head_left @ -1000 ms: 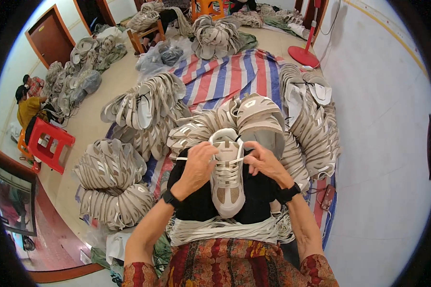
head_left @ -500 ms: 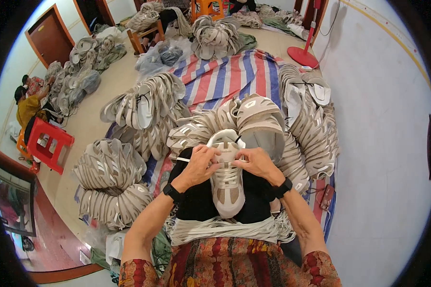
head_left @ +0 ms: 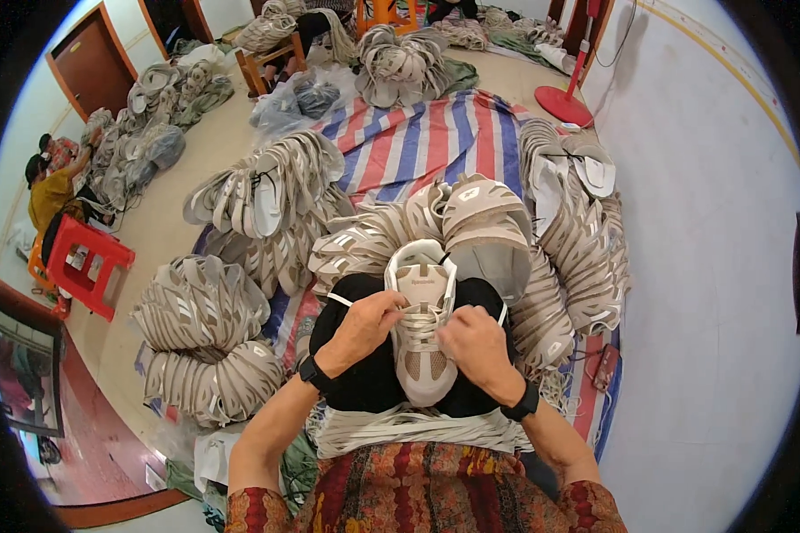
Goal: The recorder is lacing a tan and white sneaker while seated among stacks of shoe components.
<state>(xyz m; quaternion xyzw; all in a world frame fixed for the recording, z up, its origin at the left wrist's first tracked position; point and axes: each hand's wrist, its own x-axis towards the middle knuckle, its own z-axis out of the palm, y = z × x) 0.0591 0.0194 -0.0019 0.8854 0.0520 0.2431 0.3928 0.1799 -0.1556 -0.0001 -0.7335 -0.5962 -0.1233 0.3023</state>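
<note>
1. My left hand (head_left: 364, 324) pinches the white lace (head_left: 351, 302) of the beige shoe upper (head_left: 422, 333) — a narrow grip on the lace, whose free end sticks out toward nine o'clock.
2. My right hand (head_left: 476, 342) is closed on the lacing at the shoe's three o'clock side; I judge it steadies the upper so the lace can pull taut.
3. The upper lies on the black cloth (head_left: 369, 377) over my lap, toe toward six o'clock, collar toward twelve — probably so the eyelets face me.
4. It looks soft: mesh panels, smooth pale overlays, a padded white collar.
5. Fanned stacks of like uppers (head_left: 200, 306) ring me from nine to three o'clock on a striped tarp (head_left: 436, 133), within reach.
6. A bundle of flat white laces (head_left: 400, 426) lies at six o'clock, against my patterned skirt (head_left: 427, 489).
</note>
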